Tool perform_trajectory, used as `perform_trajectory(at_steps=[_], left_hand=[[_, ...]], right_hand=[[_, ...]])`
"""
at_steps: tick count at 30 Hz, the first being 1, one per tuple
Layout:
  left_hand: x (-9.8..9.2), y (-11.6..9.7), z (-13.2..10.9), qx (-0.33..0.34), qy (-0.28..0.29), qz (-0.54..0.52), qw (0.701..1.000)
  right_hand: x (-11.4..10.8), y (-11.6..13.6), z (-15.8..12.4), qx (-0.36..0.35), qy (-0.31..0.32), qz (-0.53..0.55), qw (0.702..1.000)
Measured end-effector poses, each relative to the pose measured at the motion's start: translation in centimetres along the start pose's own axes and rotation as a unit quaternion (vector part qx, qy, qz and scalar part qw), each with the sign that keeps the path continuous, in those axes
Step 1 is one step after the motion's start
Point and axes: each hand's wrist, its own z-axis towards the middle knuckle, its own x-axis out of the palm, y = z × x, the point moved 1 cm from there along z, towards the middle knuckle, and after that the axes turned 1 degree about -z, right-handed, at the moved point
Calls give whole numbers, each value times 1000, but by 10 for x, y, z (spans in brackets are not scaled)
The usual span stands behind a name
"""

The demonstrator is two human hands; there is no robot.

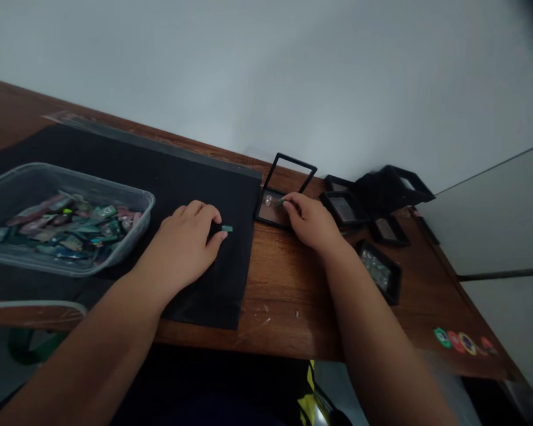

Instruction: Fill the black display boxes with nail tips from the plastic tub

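Observation:
My left hand [184,245] rests over the black mat [190,183], with thumb and forefinger apart. A small green stone piece [227,228] lies just at those fingertips; whether they touch it is hard to tell. My right hand [313,222] pinches another small green stone [279,202] between thumb and forefinger. It is inside the lower half of an open black-framed display case [266,220], whose lid stands raised behind. A clear, shiny round piece [268,200] sits in the case, left of the pinched stone.
On the left, a clear plastic tub [148,204] holds many green and pink stones. Several black cases [344,207] lie to the right, one containing small pieces [377,269]. Round colored stickers [466,342] mark the wooden table [284,284] near its right front. A wall rises behind.

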Motion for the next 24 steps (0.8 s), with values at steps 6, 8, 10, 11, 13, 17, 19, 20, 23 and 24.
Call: perform_trajectory(at_steps=[6, 8, 10, 11, 13, 17, 19, 20, 23, 24], left_hand=[[0, 0, 1, -11, -8, -13, 1000], [0, 0, 1, -13, -6, -16, 1000], [-1, -1, 1, -14, -4, -17, 1000], [-2, -1, 1, -16, -2, -16, 1000], [-2, -1, 1, -19, 2, -15, 1000], [0, -1, 1, -16, -7, -13, 1000], [1, -1, 2, -16, -13, -14, 1000], [1, -1, 2, -15, -14, -15, 1000], [2, -1, 3, -6, -20, -29, 999], [2, -1, 3, -3, -23, -37, 999]], right_hand=[[3, 11, -1, 28, -9, -62, 998], [3, 12, -1, 34, -12, -55, 998], [2, 12, -1, 37, -13, -44, 998], [2, 12, -1, 38, -16, -38, 998], [2, 12, -2, 39, -27, -24, 999], [-1, 16, -7, 27, -39, 20, 999], [-5, 20, -11, 16, -46, 41, 998], [-7, 22, -14, 10, -54, 52, 997], [-11, 28, -20, -16, -91, 97, 991], [-12, 30, -22, -27, -105, 114, 988]])
